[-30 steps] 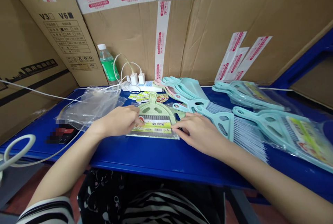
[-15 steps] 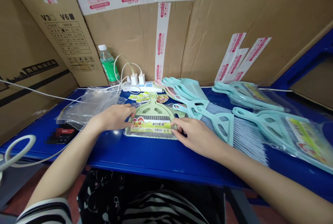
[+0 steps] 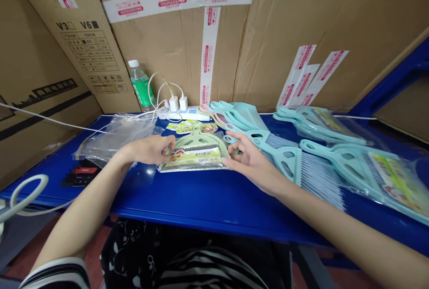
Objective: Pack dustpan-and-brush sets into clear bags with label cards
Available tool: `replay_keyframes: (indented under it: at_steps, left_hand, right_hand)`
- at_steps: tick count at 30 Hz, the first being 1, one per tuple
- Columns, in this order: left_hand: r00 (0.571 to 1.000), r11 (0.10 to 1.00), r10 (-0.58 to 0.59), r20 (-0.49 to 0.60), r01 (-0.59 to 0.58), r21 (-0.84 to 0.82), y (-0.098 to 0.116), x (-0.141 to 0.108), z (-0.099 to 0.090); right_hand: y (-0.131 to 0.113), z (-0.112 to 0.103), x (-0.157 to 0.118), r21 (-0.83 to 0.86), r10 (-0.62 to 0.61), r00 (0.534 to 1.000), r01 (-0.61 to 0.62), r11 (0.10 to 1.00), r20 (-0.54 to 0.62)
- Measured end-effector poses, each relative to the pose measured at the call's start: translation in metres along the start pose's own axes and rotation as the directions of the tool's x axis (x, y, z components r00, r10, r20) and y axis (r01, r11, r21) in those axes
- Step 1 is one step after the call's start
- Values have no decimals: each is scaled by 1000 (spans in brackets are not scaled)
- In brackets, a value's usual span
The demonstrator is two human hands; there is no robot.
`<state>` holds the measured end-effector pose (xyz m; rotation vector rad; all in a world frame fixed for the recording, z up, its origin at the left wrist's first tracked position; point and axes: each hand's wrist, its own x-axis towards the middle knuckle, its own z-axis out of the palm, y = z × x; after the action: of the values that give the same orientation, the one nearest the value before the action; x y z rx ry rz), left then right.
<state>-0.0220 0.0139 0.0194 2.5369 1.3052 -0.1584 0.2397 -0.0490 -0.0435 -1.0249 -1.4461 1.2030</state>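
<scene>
A pale green dustpan and brush set (image 3: pixel 196 139) in a clear bag lies in front of me, its handle pointing away. A yellow-green printed label (image 3: pixel 197 155) shows under the plastic. My left hand (image 3: pixel 152 149) pinches the set's left edge, with the fingertips partly out of sight. At the opposite edge, my right hand (image 3: pixel 250 163) has its fingers apart, the thumb by the lower right corner of the bag. Just beyond that hand lie loose turquoise brushes (image 3: pixel 284 159) with grey-blue bristles.
Turquoise dustpans (image 3: pixel 244 114) are stacked at the back. Bagged turquoise sets (image 3: pixel 365 172) lie to the right. Empty plastic bags (image 3: pixel 117 137), spare labels (image 3: pixel 184 126), a power strip (image 3: pixel 192 111) with cables and a green-labelled bottle (image 3: pixel 140 85) occupy the left and back. Cardboard (image 3: pixel 167 47) walls the rear.
My right hand's fingers have spread and lifted off the bag's right edge. The bagged set's near edge has shifted slightly away from me. My left hand stays at its edge.
</scene>
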Motion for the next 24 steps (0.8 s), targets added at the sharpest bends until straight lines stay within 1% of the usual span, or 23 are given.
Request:
replay_keyframes:
  at_steps: [2,4,5,7,10,11,13,15,16,18,20,22,24]
  left_hand:
    - [1000,999,-1,2,1,-52,4,-1,-1]
    - [1000,990,14,-27,-17,-143,9,0,-1]
    - [997,980,20,-73,-34,-195,12,0,0]
    - [977,949,21,-210,-86,-305,18,2,3]
    - [927,856,8,-376,-201,-476,29,8,13]
    - [910,811,8,-414,-247,-530,33,11,17]
    - [890,719,5,-455,-320,-617,42,15,27]
    - [890,655,9,-455,-350,-670,51,18,36]
    - [892,640,21,-452,-359,-680,54,18,40]
    - [897,634,70,-436,-377,-675,60,16,44]
    - [908,648,143,-394,-387,-656,62,12,44]
    - [907,679,203,-370,-403,-614,63,7,42]
    - [898,716,236,-372,-420,-558,62,4,39]
  right_hand:
    - [-1,1,0,122,36,992,-20,992,-123]
    - [-4,3,1,248,99,974,-47,968,-203]
    - [-6,4,2,307,131,967,-59,950,-220]
    - [-10,6,4,407,163,961,-60,911,-222]
    - [-15,7,7,469,121,965,3,883,-234]
    - [-16,7,7,468,99,964,30,883,-248]
    - [-18,8,5,455,74,962,56,888,-263]
    - [-20,8,2,441,84,970,25,897,-227]
    - [-20,8,1,430,101,975,-6,903,-197]
    - [-22,4,-2,389,135,980,-68,919,-147]
    - [-26,-6,-4,325,144,980,-92,941,-139]
    - [-33,-21,-8,266,125,974,-71,961,-192]
    - [-41,-41,-16,208,114,952,-54,977,-286]
